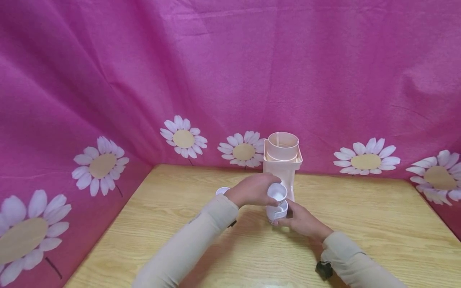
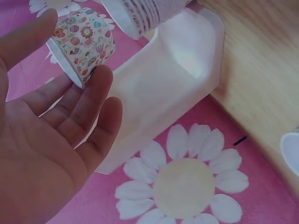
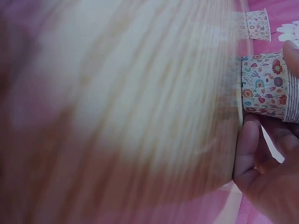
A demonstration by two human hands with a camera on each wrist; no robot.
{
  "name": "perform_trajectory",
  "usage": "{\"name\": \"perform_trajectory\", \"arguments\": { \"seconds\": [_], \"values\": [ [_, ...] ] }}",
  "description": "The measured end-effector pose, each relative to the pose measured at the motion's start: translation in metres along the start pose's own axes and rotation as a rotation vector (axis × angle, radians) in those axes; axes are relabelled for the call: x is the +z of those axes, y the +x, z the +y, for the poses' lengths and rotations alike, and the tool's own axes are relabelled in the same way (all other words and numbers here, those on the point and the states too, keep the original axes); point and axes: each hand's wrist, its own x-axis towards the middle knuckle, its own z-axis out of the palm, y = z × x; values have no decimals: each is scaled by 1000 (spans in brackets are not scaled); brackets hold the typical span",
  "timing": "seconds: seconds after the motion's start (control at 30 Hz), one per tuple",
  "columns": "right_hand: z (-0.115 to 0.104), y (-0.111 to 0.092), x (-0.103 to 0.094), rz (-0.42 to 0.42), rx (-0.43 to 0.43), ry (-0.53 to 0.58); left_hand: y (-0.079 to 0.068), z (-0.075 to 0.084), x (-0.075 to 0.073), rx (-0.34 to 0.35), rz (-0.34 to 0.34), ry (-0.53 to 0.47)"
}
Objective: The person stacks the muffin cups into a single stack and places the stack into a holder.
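My left hand [image 1: 253,190] pinches a paper cup [image 1: 277,193] by its rim between thumb and fingers. The cup has a colourful floral print outside and a white inside, and it is tilted. Just below it, on the table, stands a stack of the same paper cups [image 3: 264,86], many rims nested together. My right hand [image 1: 304,220] holds this stack from the right side, thumb and fingers around it. In the left wrist view the held cup [image 2: 88,44] is apart from the stack [image 2: 156,14].
A pale peach plastic stand [image 1: 282,174] with a round open tube [image 1: 283,146] on top rises right behind the cups. Another paper cup [image 1: 222,191] stands on the wooden table [image 1: 360,216], left of the stack, partly behind my left forearm. Pink flowered cloth [image 1: 230,72] hangs behind the table.
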Motion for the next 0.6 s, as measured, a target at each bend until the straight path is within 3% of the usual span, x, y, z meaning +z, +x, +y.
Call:
{"name": "perform_trajectory", "arguments": {
  "seconds": [0.2,0.6],
  "values": [
    [-2,1,-1,0,2,-17,6,7,-4,5,-65,4],
    [-2,-1,0,-3,-18,-19,12,4,6,-11,-128,34]
  ]
}}
